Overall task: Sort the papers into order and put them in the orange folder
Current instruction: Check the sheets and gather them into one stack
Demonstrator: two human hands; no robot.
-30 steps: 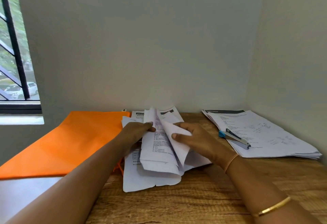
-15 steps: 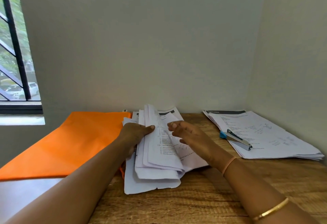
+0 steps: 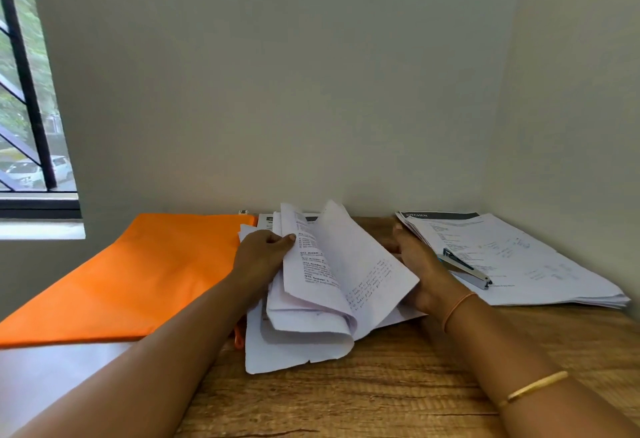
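A single view, worn on the person's head, looks forward and slightly down along the desk (image 3: 398, 389) toward the corner where two walls (image 3: 277, 91) meet. It sits close: both arms (image 3: 166, 344) enter from the bottom edge, papers (image 3: 311, 299) at centre, window (image 3: 31, 91) at far left.

The folder (image 3: 138, 275) on the left is plain bright orange; the papers (image 3: 311, 302) are white with black print. The table (image 3: 398, 396) is brown wood with darker grain, and the stapler (image 3: 467, 269) at right is blue and silver.
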